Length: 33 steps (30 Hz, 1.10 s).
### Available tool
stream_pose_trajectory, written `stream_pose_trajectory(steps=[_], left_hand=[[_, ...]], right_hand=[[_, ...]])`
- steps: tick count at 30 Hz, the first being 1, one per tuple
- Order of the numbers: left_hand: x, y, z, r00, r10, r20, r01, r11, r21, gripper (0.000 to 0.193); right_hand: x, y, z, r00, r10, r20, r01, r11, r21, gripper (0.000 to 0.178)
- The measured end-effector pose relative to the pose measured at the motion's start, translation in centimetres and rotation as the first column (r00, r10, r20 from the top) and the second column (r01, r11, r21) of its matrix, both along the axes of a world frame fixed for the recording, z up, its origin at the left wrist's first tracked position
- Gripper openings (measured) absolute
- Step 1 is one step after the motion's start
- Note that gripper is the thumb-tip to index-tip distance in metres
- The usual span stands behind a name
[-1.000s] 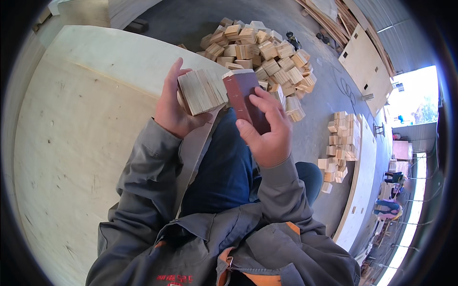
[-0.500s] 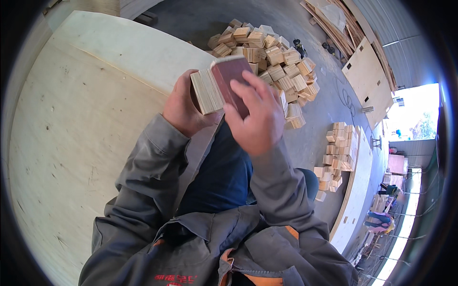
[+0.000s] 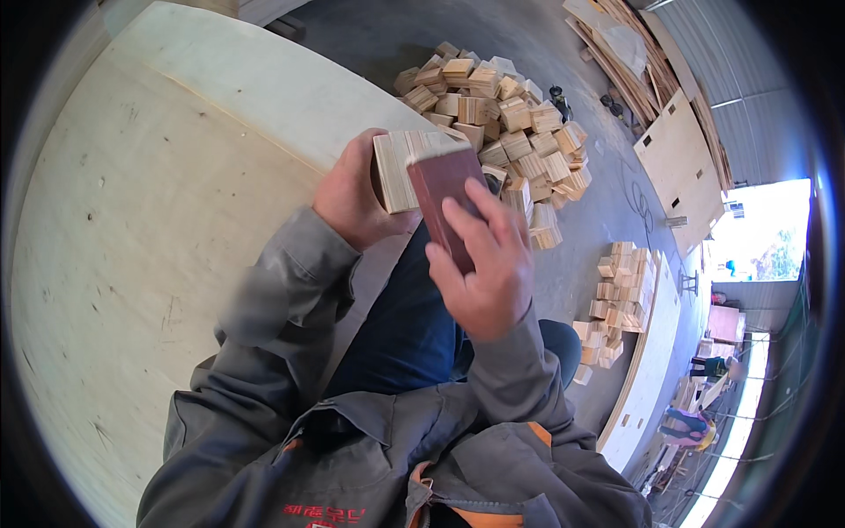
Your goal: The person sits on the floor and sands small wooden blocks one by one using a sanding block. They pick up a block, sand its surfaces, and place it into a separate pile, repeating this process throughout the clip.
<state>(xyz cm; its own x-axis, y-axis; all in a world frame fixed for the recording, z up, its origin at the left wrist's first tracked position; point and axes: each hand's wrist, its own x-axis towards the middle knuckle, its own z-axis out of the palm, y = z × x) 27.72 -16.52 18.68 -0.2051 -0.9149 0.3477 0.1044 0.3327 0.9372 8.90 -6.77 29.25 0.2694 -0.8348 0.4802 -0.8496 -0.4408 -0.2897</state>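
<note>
At upper centre, the left hand (image 3: 346, 201) grips a laminated plywood block (image 3: 399, 180); the right hand (image 3: 487, 277) clasps a reddish-brown sanding block (image 3: 440, 198), slanting lengthwise down-right, its upper end overlapping the plywood in view.

Flr (image 3: 576, 251) is grey, w/ ribbed metal wall (image 3: 731, 70) upper R & bright daylit opening (image 3: 766, 233) below.

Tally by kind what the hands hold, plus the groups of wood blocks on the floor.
Layered wood block, in the left hand: 1
Reddish-brown block, in the right hand: 1
Floor groups of wood blocks: 2
Total: 4
</note>
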Motion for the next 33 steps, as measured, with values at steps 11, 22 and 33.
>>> stream_pose_trajectory(steps=[11,22,33], left_hand=[[-0.1,-0.2,-0.5,1.000,0.015,0.018,-0.016,1.000,0.009,0.101],[-0.1,-0.6,-1.3,0.995,0.052,0.083,-0.048,0.998,-0.042,0.099],[-0.1,-0.4,-2.0,0.994,0.076,0.083,-0.070,0.995,-0.072,0.113]], right_hand=[[1.5,-5.8,-1.2,0.999,0.001,0.032,0.003,0.993,-0.121,0.049],[0.6,-3.8,-0.7,1.000,-0.003,0.007,0.004,1.000,-0.030,0.052],[1.5,-1.4,-0.4,0.997,0.070,0.016,-0.069,0.996,-0.049,0.054]])
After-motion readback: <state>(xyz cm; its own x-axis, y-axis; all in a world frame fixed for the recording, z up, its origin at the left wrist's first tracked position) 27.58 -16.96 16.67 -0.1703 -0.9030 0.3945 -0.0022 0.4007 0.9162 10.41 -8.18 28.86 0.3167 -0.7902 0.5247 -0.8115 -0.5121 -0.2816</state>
